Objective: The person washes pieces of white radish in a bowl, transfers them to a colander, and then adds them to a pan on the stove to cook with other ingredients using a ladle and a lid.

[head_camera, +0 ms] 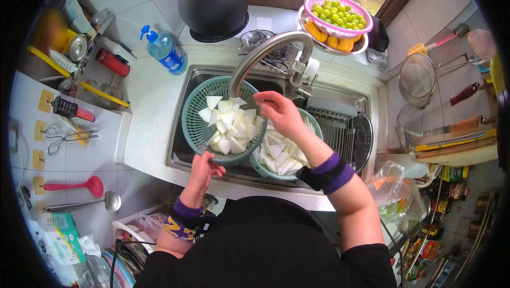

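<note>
A green plastic colander (pixel 195 132) holds chunks of pale, white-green vegetable (pixel 231 126) over the left side of the steel sink. My left hand (pixel 205 170) grips its near rim. At the colander's right rim is my right hand (pixel 279 115), its thumb and fingers around the edge; the exact contact is partly hidden. Under my right forearm stands a second green container (pixel 316 126) with more pale slices (pixel 279 150), overlapped by the first colander. The curved steel faucet (pixel 275 39) arches above, its spout over the colander's far right part; no water stream is visible.
A steel dish rack (pixel 332 128) occupies the sink's right side. A blue pump bottle (pixel 167 53) stands on the left counter. Behind the faucet, a pink basket of green fruit (pixel 338 15) rests on a bowl of yellow fruit (pixel 338 43). Strainers (pixel 417 75) hang at right.
</note>
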Demonstrator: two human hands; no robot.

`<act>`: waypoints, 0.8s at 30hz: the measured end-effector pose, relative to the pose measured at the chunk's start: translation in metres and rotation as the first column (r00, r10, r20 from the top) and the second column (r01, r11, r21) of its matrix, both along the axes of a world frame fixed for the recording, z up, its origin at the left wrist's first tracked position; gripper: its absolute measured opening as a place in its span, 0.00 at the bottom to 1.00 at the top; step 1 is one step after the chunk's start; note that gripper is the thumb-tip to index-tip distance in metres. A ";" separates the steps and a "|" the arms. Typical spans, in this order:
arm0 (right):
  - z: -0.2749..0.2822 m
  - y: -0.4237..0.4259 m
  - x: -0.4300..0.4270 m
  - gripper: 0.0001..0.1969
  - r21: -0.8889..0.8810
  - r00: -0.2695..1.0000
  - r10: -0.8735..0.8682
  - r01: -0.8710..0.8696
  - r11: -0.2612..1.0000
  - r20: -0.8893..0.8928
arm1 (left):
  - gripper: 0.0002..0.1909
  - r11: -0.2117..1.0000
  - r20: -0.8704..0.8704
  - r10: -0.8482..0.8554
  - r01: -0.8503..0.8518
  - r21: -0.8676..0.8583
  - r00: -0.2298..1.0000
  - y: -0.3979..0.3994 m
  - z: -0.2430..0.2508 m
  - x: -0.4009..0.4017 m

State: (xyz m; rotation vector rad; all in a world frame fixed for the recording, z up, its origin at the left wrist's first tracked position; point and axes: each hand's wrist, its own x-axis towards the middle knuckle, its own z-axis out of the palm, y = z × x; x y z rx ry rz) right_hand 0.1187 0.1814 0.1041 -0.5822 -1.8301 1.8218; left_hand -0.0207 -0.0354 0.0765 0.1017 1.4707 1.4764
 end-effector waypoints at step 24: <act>-0.048 0.000 0.074 0.19 0.611 0.844 -0.212 -0.160 0.776 0.492 | 0.11 0.997 -0.048 0.071 -0.072 -0.011 0.996 -0.008 -0.003 -0.008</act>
